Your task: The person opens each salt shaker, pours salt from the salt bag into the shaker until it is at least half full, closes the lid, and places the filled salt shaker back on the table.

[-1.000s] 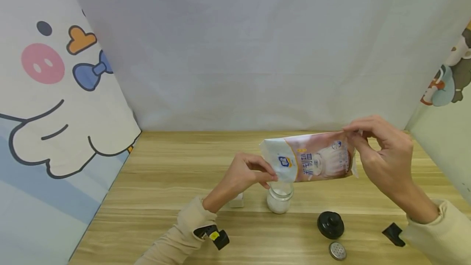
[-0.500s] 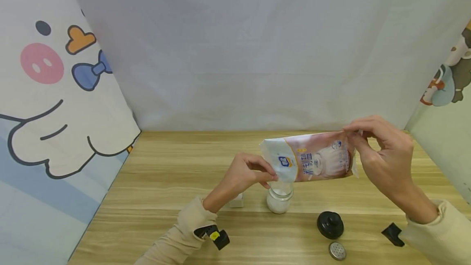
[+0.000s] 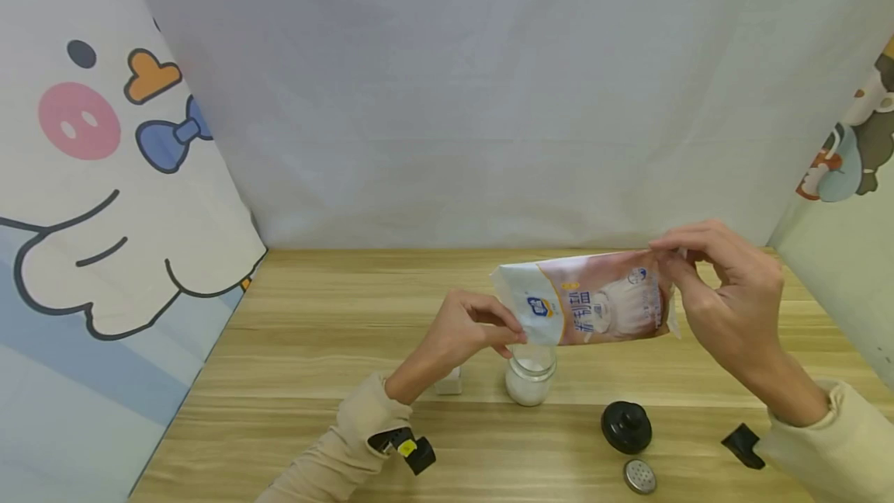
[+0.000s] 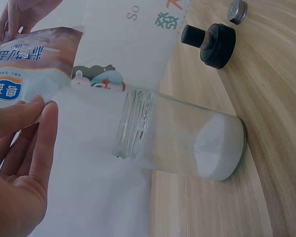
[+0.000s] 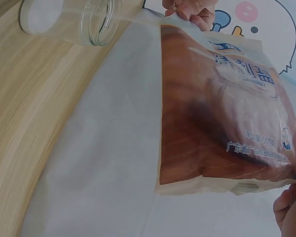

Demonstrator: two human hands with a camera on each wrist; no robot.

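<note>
A printed plastic bag of salt (image 3: 608,301) is held tilted above a glass jar (image 3: 529,383), with its pale end low on the left. My left hand (image 3: 464,332) pinches the bag's lower left corner, just above the jar mouth. The opposite end is gripped by my right hand (image 3: 733,297) at its raised upper corner. A thin white stream of salt (image 5: 133,19) runs from the bag's corner toward the jar in the right wrist view. White salt (image 4: 217,148) fills the bottom part of the upright jar. The bag's opening itself is hard to make out.
A black lid with a knob (image 3: 626,427) lies right of the jar on the wooden table (image 3: 314,410). In front of it is a perforated metal cap (image 3: 639,476). A small white block (image 3: 449,383), partly behind my left wrist, stands left of the jar.
</note>
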